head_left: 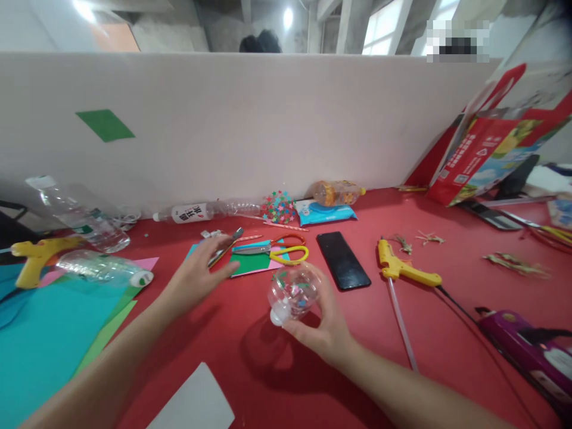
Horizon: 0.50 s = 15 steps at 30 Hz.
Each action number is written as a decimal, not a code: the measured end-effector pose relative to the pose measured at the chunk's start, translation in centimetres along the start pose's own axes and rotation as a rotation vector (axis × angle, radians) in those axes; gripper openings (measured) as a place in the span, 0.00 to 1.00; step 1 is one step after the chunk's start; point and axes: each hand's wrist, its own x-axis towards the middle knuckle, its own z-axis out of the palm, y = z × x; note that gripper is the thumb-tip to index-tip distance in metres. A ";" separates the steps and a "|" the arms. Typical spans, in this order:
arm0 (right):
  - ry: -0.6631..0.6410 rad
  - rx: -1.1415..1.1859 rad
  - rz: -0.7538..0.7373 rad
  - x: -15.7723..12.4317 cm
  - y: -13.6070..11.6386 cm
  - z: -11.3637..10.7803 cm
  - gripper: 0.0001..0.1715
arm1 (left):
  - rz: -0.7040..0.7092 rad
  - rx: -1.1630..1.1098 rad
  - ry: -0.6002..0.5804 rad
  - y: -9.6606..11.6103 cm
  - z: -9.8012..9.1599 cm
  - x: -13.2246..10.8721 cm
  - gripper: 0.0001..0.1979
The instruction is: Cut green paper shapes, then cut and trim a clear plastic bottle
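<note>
My right hand [324, 328] is closed around a clear plastic bottle piece [292, 292], its white cap [280, 313] tilted toward me. Small coloured bits show through the plastic. My left hand [199, 271] is over the table with thumb and fingers apart. A slim utility knife [227, 245] lies slantwise at its fingertips; whether they touch it is unclear. Just beyond, scissors [277, 251] with orange and yellow handles rest on green and pink paper [252, 263]. A black phone [343, 260] lies right of the bottle piece.
Left are a yellow glue gun [38, 259], plastic bottles [96, 268] and blue paper [49, 339]. Right, another yellow glue gun [406, 268] has a cord near a purple device [522, 351]. White card [196, 399] lies in front. A wipes pack [326, 213] sits by the partition [250, 131].
</note>
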 end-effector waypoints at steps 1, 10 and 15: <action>-0.012 0.012 0.002 -0.1 0.0 0.1 0.45 | 0.030 -0.074 -0.088 1.4 0.3 -1.3 0.26; -0.139 0.012 0.050 0.0 -1.2 0.2 0.42 | -0.309 -0.701 -0.211 9.0 2.1 -5.5 0.31; 0.131 -0.160 0.029 2.0 -0.8 -1.3 0.33 | -0.509 -0.674 0.001 6.5 0.2 -6.1 0.31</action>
